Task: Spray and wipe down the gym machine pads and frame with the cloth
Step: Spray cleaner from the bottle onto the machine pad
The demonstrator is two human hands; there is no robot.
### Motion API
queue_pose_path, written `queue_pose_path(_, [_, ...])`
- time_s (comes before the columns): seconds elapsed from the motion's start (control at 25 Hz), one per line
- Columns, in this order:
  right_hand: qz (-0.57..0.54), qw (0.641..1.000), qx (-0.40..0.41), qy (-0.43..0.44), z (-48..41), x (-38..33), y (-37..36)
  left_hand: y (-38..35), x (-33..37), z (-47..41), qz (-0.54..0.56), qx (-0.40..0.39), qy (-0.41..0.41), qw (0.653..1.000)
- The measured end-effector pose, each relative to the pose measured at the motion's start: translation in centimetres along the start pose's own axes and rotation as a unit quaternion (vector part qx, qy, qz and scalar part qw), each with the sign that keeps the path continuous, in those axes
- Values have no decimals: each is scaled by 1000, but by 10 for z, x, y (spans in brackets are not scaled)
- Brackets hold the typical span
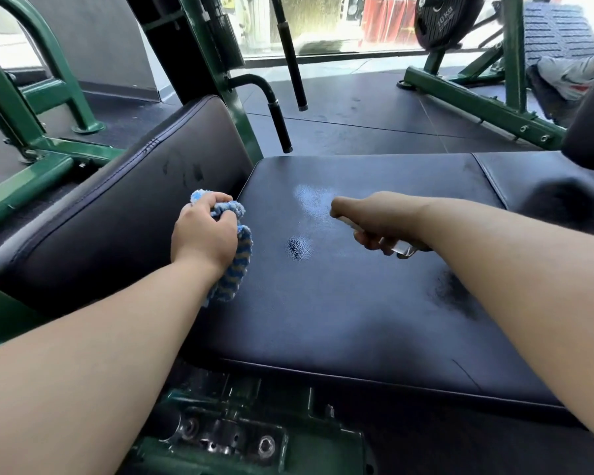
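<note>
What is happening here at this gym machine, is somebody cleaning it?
A person is cleaning the machine. The right hand holds a clear spray bottle over the flat seat pad, where wet spray patches shine, not yet wiped. The left hand grips a blue striped cloth at the left edge of that pad, next to the tilted back pad.

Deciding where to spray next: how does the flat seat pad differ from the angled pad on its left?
The flat seat pad lies level; the angled pad slopes up. The seat pad carries wet spray patches; the angled pad shows only small dark marks. Both are black stitched upholstery.
</note>
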State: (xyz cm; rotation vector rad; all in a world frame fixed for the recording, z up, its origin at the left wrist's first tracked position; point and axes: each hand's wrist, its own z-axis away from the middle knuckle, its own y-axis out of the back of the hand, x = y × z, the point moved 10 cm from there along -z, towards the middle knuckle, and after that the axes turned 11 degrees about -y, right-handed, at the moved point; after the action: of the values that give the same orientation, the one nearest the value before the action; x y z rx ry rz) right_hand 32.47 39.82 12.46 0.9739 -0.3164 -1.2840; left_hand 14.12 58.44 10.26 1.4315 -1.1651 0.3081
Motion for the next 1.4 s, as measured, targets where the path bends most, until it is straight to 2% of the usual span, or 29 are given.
queue_pose_path(0.16, [-11, 999, -17, 26, 6, 7, -13, 1, 6, 8, -19, -5, -10, 1000])
queue_pose_path(0.28, [28, 998, -54, 0, 12, 32, -23, 4, 6, 14, -32, -3, -3, 999])
queue_pose_path(0.56, [9, 995, 63, -74, 25, 137, 39, -32, 43, 34, -42, -37, -38, 998])
queue_pose_path(0.64, [-32, 991, 103, -77, 30, 162, 59, -47, 57, 42, -44, -52, -54, 996])
queue_pose_path(0.72, [-64, 990, 106, -73, 32, 171, 65, -51, 65, 44, -38, -51, -59, 996])
queue_pose_path(0.84, [-49, 996, 45, -53, 30, 147, 39, -33, 66, 36, -24, -23, -59, 998])
queue_pose_path(0.96, [-54, 998, 17, 25, 34, 77, 4, 10, 52, 24, -37, 45, -33, 998])
queue_pose_path(1.08, [-39, 989, 34, 138, 46, 3, -21, 39, 45, 12, -32, 84, -24, 996])
queue_pose_path(1.16, [-35, 980, 74, 179, 48, -23, -23, 48, 42, 8, -13, 98, -23, 995])
queue_pose_path(1.32, [-101, 978, 128, 127, 34, -23, -3, 45, 23, 10, -26, 73, -1, 997])
queue_pose_path(1.4, [-165, 964, 176, 114, 32, -18, 22, 37, 20, 12, -21, 53, -1, 998])
